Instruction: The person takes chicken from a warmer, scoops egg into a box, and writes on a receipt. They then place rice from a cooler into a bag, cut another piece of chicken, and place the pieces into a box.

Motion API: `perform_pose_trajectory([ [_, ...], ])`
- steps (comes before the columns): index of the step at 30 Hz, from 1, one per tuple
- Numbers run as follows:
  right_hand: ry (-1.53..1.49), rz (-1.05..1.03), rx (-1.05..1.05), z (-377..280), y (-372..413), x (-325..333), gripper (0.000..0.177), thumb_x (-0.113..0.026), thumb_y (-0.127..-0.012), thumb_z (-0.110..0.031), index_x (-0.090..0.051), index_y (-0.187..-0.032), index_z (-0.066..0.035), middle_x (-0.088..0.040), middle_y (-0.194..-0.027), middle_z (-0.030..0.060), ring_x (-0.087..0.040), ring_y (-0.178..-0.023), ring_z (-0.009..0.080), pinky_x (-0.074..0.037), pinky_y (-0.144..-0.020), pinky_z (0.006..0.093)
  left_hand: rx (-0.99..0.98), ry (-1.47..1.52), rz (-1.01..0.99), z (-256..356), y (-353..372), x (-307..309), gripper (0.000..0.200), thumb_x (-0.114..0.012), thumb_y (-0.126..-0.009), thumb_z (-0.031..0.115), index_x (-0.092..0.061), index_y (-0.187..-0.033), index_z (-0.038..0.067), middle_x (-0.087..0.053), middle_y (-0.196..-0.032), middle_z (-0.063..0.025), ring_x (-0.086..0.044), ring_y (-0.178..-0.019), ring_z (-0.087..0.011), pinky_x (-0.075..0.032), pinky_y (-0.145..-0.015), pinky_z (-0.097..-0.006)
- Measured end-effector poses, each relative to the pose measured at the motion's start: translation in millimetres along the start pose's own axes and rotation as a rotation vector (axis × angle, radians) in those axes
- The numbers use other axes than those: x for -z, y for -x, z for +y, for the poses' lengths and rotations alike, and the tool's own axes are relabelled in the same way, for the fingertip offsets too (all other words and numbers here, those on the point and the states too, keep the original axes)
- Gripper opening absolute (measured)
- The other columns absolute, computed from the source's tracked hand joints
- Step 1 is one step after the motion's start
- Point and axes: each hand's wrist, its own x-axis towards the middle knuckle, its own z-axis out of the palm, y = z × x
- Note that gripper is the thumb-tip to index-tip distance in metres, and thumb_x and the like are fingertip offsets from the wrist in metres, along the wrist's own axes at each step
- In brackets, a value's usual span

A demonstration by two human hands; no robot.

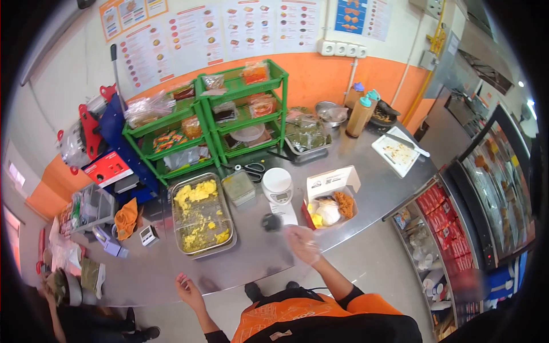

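Two hands, left hand and right hand, well apart at a stainless-steel worktop.
Worktop: backed by an orange-and-white wall with menu charts; green shelf racks stand at the rear, and pale floor shows below the front edge. Meal box: located right of the kitchen scale, near the front edge; lid raised at the rear, opening upward, long axis roughly left to right, right end slightly farther from the person. Right hand: clear-gloved, just beside a blurred dark round object; contact and the object's direction cannot be determined. Left hand: fingers loosely curled, holding nothing, at the front edge.
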Motion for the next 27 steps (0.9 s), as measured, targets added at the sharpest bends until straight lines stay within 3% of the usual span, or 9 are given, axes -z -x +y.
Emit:
perform_pose_trajectory([
  [4, -0.338, -0.362, -0.169, 1.8, -29.3, -111.5, 0.019, -0.05, -0.088, -0.02, -0.061, -0.086, -0.004, -0.053, -0.066, 0.0124, -0.053, -0.061, 0.0253, -0.044, -0.062, 0.0378, 0.017, 0.022, -0.041, 29.7, 13.6, -9.1, 0.026, -0.051, -0.086, 0.002, -0.052, -0.112, 0.005, -0.056, -0.105, -0.005, -0.054, -0.087, -0.0144, -0.043, -0.071, -0.0261],
  [7, -0.128, -0.563, -0.18, -21.7, -47.1, -154.9, 0.027, -0.047, -0.089, -0.028, -0.062, -0.088, -0.005, -0.059, -0.071, 0.0158, -0.058, -0.066, 0.0292, -0.046, -0.064, 0.0403, 0.031, 0.06, -0.107, 44.3, 18.8, -7.9, 0.023, -0.052, -0.087, 0.005, -0.053, -0.11, 0.005, -0.056, -0.105, -0.0045, -0.053, -0.087, -0.0137, -0.043, -0.072, -0.0264],
  [10, 0.302, -0.455, 0.053, -50.0, -72.5, -140.1, 0.036, -0.043, -0.089, -0.036, -0.063, -0.089, -0.006, -0.063, -0.082, 0.0196, -0.062, -0.075, 0.0348, -0.048, -0.066, 0.0453, 0.036, 0.084, -0.183, 46.6, 14.9, 0.5, 0.014, -0.052, -0.089, 0.006, -0.052, -0.103, 0.005, -0.054, -0.103, -0.004, -0.052, -0.085, -0.012, -0.044, -0.071, -0.0256],
  [14, 0.468, 0.136, -0.114, 1.6, -169.3, -111.3, 0.032, -0.05, -0.083, -0.032, -0.065, -0.076, -0.005, -0.063, -0.076, 0.0201, -0.062, -0.077, 0.0376, -0.048, -0.064, 0.0496, 0.025, 0.18, -0.351, 63.6, 12.2, 19.8, 0.003, -0.05, -0.09, 0.003, -0.051, -0.093, 0.003, -0.056, -0.098, -0.0046, -0.052, -0.08, -0.0114, -0.044, -0.07, -0.0246],
  [16, 0.628, 0.431, -0.232, 76.3, -230.8, -102.3, 0.022, -0.054, -0.08, -0.024, -0.066, -0.078, -0.005, -0.065, -0.082, 0.0176, -0.064, -0.076, 0.0353, -0.051, -0.067, 0.045, 0.109, 0.277, -0.52, 59.6, 14.5, 27.6, 0.016, -0.047, -0.091, 0.006, -0.055, -0.105, 0.001, -0.059, -0.096, -0.0072, -0.057, -0.09, -0.0139, -0.045, -0.082, -0.0284],
  [18, 0.82, 0.359, -0.356, 106.6, -264.7, -76.9, 0.02, -0.06, -0.074, -0.018, -0.065, -0.088, -0.004, -0.064, -0.09, 0.0201, -0.062, -0.087, 0.0364, -0.05, -0.076, 0.046, 0.255, 0.322, -0.743, 66.4, 14.5, 30.9, 0.004, -0.051, -0.091, 0.003, -0.053, -0.095, 0.002, -0.057, -0.1, -0.0064, -0.056, -0.09, -0.0142, -0.046, -0.08, -0.0269],
  [22, 0.886, 0.076, -0.428, 155.9, -298.8, -48.5, 0.02, -0.059, -0.074, -0.015, -0.065, -0.089, -0.004, -0.064, -0.097, 0.0219, -0.062, -0.091, 0.0369, -0.051, -0.078, 0.0436, 0.469, 0.311, -1.129, 107.8, 7.5, 24.8, 0.025, -0.051, -0.094, 0.02, -0.054, -0.114, 0.005, -0.057, -0.104, -0.0072, -0.055, -0.095, -0.0171, -0.044, -0.087, -0.0305],
  [24, 0.904, 0.048, -0.399, 175.6, -308.6, -48.8, 0.02, -0.06, -0.074, -0.015, -0.065, -0.091, -0.005, -0.063, -0.101, 0.0211, -0.061, -0.094, 0.037, -0.05, -0.08, 0.043, 0.807, 0.383, -1.221, 121.9, -2.2, 16.9, 0.029, -0.053, -0.093, 0.019, -0.052, -0.118, 0.004, -0.057, -0.109, -0.0105, -0.053, -0.106, -0.0197, -0.042, -0.092, -0.0317],
  [27, 0.904, -0.045, -0.423, 148.9, -307.1, -48.2, 0.019, -0.058, -0.075, -0.012, -0.065, -0.091, -0.005, -0.063, -0.099, 0.0204, -0.061, -0.095, 0.038, -0.05, -0.08, 0.0438, 0.659, 0.117, -1.425, 160.5, -23.9, -9.6, 0.023, -0.047, -0.095, 0.01, -0.052, -0.116, 0.002, -0.057, -0.106, -0.0069, -0.053, -0.103, -0.0138, -0.041, -0.092, -0.0279],
])
